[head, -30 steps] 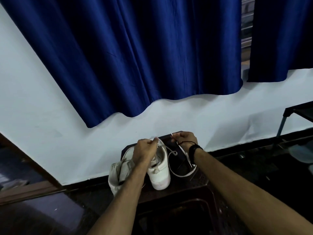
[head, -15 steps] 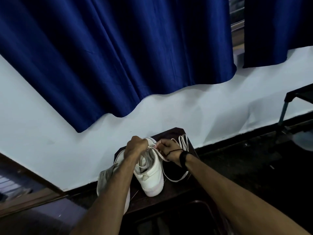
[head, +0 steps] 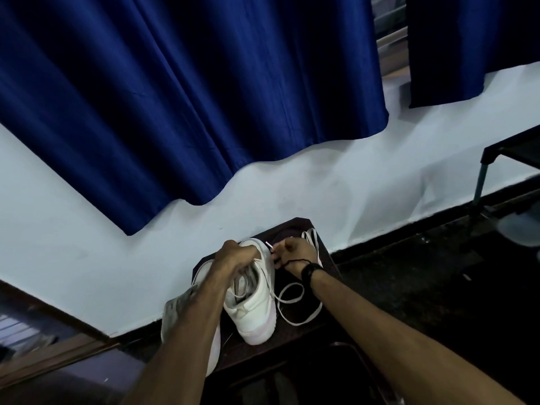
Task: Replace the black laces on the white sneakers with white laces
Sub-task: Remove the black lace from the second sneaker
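- The right hand [head: 295, 255] has drawn a little away from the left since half a second ago; it pinches the tip of the white lace [head: 292, 299], the stiff end sticking out toward the shoe's collar.
- The left hand [head: 236, 258] stays curled over the collar of the white sneaker [head: 254, 311], gripping it as before.
- That sneaker stands on the dark surface [head: 298, 340], toe toward the camera; the second sneaker [head: 175, 314] lies just beside it, partly hidden behind the left forearm.
- The lace's slack now loops on the surface to the right of the held sneaker.
- More white lace [head: 311, 238] lies at the surface's far corner, as before.
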### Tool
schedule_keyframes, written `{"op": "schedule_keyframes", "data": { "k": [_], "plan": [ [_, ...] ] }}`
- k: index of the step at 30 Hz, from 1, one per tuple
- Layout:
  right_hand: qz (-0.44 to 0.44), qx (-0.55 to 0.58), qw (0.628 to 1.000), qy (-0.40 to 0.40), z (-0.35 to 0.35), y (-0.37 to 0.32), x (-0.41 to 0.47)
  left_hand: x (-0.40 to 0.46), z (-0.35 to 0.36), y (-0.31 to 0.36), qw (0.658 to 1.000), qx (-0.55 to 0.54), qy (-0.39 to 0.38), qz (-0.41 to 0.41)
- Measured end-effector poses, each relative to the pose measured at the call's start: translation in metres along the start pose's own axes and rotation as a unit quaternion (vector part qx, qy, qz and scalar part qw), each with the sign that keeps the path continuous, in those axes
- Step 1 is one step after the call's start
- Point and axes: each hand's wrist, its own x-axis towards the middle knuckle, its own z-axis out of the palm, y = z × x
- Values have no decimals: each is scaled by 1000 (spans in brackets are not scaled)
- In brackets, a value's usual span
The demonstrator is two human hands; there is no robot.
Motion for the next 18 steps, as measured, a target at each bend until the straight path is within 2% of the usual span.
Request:
{"op": "schedule_keyframes", "data": {
  "k": [8,18],
  "plan": [
    [-68,-1,997,22,16,13,-6,0,26,-31,971,-234,42,-33],
    [-140,-124,982,12,6,-16,-10,-4,32,-35,959,-276,57,-36]
  ]
}}
